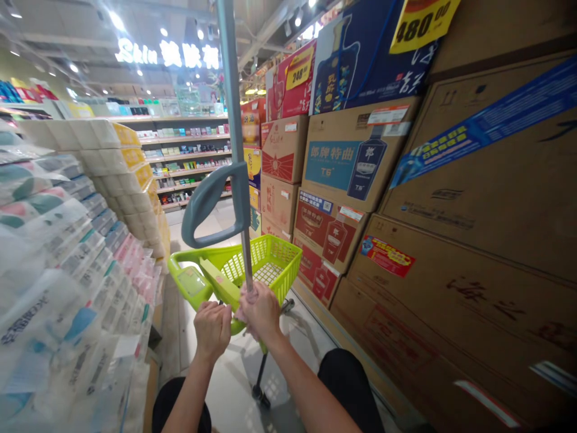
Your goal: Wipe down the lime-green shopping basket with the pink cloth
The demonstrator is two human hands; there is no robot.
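Press the pink cloth (240,314) snug: right grip (262,310) wraps it round the grey pole (247,258), left grip (211,328) curls closed (on what, I can't tell).

Person's bare left hand (213,329) curled into a fist; bare right hand (262,311) clenched just beside it. Bare forearms (303,374) reached forward past black-clad knees (349,388).

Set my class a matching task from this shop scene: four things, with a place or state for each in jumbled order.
Things
1. lime-green plastic basket
2. grey plastic looped handle
3. the person's right hand
4. yellow price sign reading 480.00

Places or states
A. gripping low on the straight grey pole
B. against a dark blue box
C. lattice-sided, below the handle
D. attached partway up the pole

Pairs: 1-C, 2-D, 3-A, 4-B
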